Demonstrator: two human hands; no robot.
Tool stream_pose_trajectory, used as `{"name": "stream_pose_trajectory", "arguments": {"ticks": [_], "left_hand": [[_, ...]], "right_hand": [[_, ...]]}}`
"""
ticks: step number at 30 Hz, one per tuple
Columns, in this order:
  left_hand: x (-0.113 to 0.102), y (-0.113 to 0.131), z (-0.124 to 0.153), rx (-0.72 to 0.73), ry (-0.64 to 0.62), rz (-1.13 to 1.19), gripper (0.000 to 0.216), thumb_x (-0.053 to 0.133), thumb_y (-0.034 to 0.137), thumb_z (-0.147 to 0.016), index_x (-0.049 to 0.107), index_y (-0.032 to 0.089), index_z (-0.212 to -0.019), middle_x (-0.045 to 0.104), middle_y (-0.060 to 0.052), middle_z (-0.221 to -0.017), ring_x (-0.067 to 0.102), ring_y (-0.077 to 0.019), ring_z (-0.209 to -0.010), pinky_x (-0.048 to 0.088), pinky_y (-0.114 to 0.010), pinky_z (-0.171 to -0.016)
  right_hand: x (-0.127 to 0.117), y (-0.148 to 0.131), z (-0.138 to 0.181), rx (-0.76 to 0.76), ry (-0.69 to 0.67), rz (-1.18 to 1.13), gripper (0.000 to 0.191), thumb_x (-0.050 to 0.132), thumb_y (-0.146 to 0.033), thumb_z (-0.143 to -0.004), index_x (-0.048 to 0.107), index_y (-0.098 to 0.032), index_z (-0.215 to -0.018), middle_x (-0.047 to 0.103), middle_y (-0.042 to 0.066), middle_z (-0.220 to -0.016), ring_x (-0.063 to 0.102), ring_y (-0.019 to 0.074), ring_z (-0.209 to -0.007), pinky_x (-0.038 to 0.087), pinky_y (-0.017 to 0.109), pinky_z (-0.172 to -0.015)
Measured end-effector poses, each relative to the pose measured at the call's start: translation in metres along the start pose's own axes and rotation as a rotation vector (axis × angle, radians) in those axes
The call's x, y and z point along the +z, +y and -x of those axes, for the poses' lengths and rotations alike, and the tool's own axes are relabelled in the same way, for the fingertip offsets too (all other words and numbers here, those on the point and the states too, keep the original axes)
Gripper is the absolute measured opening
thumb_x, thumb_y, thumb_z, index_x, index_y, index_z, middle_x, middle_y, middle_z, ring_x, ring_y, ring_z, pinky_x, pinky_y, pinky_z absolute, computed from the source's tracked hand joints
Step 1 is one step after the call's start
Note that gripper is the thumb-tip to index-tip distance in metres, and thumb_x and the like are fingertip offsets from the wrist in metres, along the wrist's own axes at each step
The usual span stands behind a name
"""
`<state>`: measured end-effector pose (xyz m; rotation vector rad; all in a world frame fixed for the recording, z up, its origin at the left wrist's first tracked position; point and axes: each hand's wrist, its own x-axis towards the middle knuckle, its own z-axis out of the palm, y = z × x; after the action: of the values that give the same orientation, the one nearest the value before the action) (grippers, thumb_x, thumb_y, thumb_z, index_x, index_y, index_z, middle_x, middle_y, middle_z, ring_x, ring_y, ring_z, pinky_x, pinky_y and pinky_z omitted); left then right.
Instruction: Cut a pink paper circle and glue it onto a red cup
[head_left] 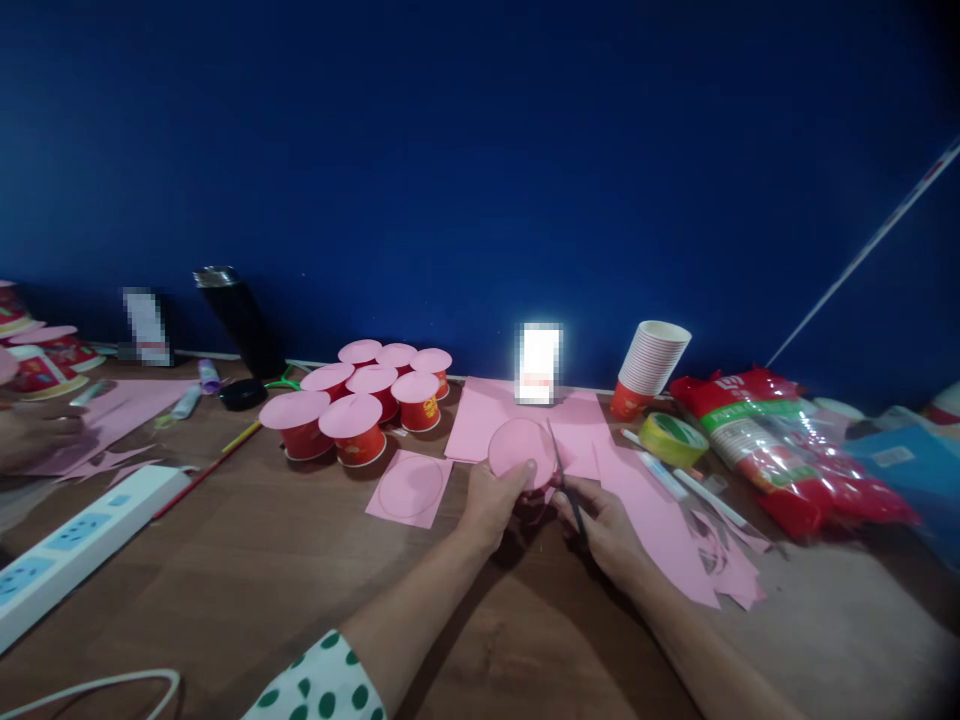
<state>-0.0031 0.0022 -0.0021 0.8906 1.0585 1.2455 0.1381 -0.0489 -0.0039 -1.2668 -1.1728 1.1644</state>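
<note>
In the head view, my left hand (493,497) is closed on a pink paper circle (517,447), with its thumb on the paper's face. My right hand (604,530) grips a pair of scissors (573,505); the blades point up along the circle's right edge. Below the circle, a bit of pink paper shows between my hands, partly hidden. To the left lies a pink paper square (409,490) with a circle drawn on it. Behind my hands are pink sheets (480,410). Several red paper cups (356,447) topped with pink discs stand farther left.
A stack of paper cups (651,360), yellow tape (675,440), red snack bags (787,450) and paper scraps (724,565) lie right. A lit phone (540,365) leans against the blue wall. Leftward are a power strip (86,540), a black bottle (240,325) and a co-worker's blurred hand (37,435).
</note>
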Motion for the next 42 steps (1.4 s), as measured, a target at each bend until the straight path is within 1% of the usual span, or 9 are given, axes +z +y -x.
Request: {"name": "stream_pose_trajectory", "arguments": {"ticks": [4,9,13,17,22,26,35,39,42], "left_hand": [[0.0005,0.0019,0.0017,0.01,-0.02,0.006,0.032,0.075,0.032,-0.063,0.071,0.007,-0.082,0.068,-0.007,-0.063,0.056,-0.0117,-0.049,0.045,-0.022,-0.047],[0.0012,0.005,0.0035,-0.006,-0.02,-0.001,0.029,0.077,0.031,-0.061,0.071,0.007,-0.076,0.067,-0.006,-0.059,0.055,-0.0115,-0.047,0.043,-0.022,-0.045],[0.0016,0.0059,0.0041,-0.022,-0.013,-0.011,0.028,0.075,0.029,-0.063,0.071,0.007,-0.078,0.068,-0.007,-0.062,0.057,-0.0126,-0.049,0.044,-0.022,-0.045],[0.0019,0.0056,0.0042,-0.017,-0.038,0.032,0.029,0.075,0.03,-0.062,0.07,0.007,-0.08,0.069,-0.008,-0.066,0.059,-0.0139,-0.053,0.046,-0.023,-0.047],[0.001,0.0037,0.0028,0.006,-0.035,0.024,0.031,0.076,0.032,-0.061,0.07,0.007,-0.078,0.067,-0.006,-0.06,0.054,-0.0117,-0.048,0.043,-0.022,-0.046],[0.0007,0.0033,0.0023,0.002,-0.027,0.013,0.031,0.075,0.031,-0.061,0.071,0.006,-0.079,0.068,-0.006,-0.063,0.054,-0.0114,-0.049,0.043,-0.022,-0.047],[0.0025,0.0067,0.0046,-0.005,-0.005,-0.002,0.027,0.073,0.028,-0.064,0.071,0.006,-0.079,0.066,-0.005,-0.059,0.051,-0.0098,-0.045,0.041,-0.021,-0.043],[0.0012,0.0029,0.0018,0.008,-0.003,-0.012,0.03,0.073,0.03,-0.065,0.07,0.005,-0.082,0.065,-0.005,-0.06,0.051,-0.0093,-0.045,0.041,-0.02,-0.044],[0.0006,0.0013,0.0003,0.017,-0.01,-0.008,0.031,0.074,0.032,-0.065,0.07,0.006,-0.08,0.066,-0.006,-0.06,0.052,-0.0099,-0.046,0.041,-0.02,-0.044]], "right_hand": [[0.0001,-0.0002,-0.0002,0.0,-0.005,-0.007,0.05,0.073,-0.048,-0.069,0.066,-0.015,-0.106,0.05,-0.005,-0.053,0.04,0.0079,-0.043,0.033,0.02,-0.04],[-0.0005,-0.0018,-0.0003,-0.02,-0.02,0.005,0.048,0.072,-0.047,-0.07,0.066,-0.015,-0.106,0.052,-0.004,-0.056,0.044,0.009,-0.047,0.034,0.02,-0.041],[-0.0001,-0.0042,0.0005,-0.031,-0.025,0.018,0.047,0.072,-0.047,-0.071,0.066,-0.015,-0.105,0.051,-0.004,-0.056,0.044,0.0093,-0.048,0.033,0.02,-0.041],[0.0004,-0.0051,0.0007,-0.013,-0.021,0.01,0.048,0.071,-0.048,-0.071,0.065,-0.014,-0.105,0.05,-0.004,-0.055,0.043,0.009,-0.047,0.032,0.02,-0.04],[0.0006,-0.0042,0.0006,0.0,-0.023,-0.012,0.049,0.072,-0.048,-0.071,0.065,-0.013,-0.105,0.048,-0.005,-0.054,0.041,0.0081,-0.046,0.032,0.019,-0.041],[0.0005,-0.0038,0.0002,0.002,-0.012,-0.017,0.048,0.073,-0.047,-0.07,0.066,-0.013,-0.104,0.048,-0.005,-0.055,0.041,0.0079,-0.047,0.033,0.019,-0.041],[0.0007,-0.0011,0.0004,0.021,0.0,-0.014,0.05,0.07,-0.051,-0.073,0.065,-0.015,-0.107,0.046,-0.006,-0.055,0.041,0.0071,-0.044,0.033,0.019,-0.039],[0.0003,0.0002,-0.0003,0.029,-0.007,-0.002,0.049,0.068,-0.052,-0.074,0.065,-0.015,-0.107,0.045,-0.006,-0.054,0.041,0.0071,-0.043,0.033,0.019,-0.039],[-0.0006,0.0013,-0.0007,0.033,-0.004,0.038,0.05,0.068,-0.053,-0.073,0.065,-0.016,-0.107,0.046,-0.006,-0.054,0.043,0.0077,-0.043,0.034,0.019,-0.038]]}}
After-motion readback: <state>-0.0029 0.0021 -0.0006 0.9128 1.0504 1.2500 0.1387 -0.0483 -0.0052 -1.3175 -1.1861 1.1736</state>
